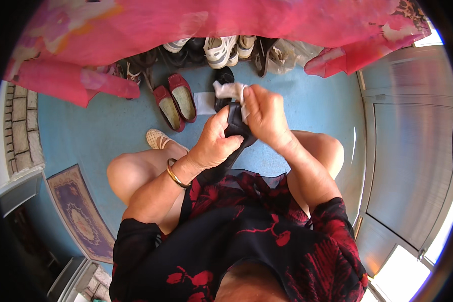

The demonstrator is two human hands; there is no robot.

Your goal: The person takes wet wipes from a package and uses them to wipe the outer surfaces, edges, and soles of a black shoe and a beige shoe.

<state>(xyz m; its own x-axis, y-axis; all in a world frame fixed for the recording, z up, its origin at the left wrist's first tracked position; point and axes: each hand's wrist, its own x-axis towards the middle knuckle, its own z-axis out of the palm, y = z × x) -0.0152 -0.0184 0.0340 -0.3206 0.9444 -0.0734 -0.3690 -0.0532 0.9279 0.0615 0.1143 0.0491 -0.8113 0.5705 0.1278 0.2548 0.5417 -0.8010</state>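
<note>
A black shoe (pixel 235 126) is gripped in my left hand (pixel 214 141), above my lap, with the thumb pressed on its upper. My right hand (pixel 265 111) is closed on a white cloth (pixel 231 90), held against the shoe's far right side. One end of the cloth sticks out to the left past my fingers. Another black shoe (pixel 224 76) stands on the floor just beyond, partly hidden by the cloth. Beside it lies a white sheet of paper (pixel 205 103). To the left stands a pair of dark red loafers (pixel 177 103).
A pink patterned curtain (pixel 211 20) hangs over a row of shoes, including white sneakers (pixel 217 53) and a clear plastic bag (pixel 289 55). A patterned mat (pixel 80 211) lies at left. Metal cabinet doors (pixel 412 161) line the right. My left foot wears a beige shoe (pixel 157 137).
</note>
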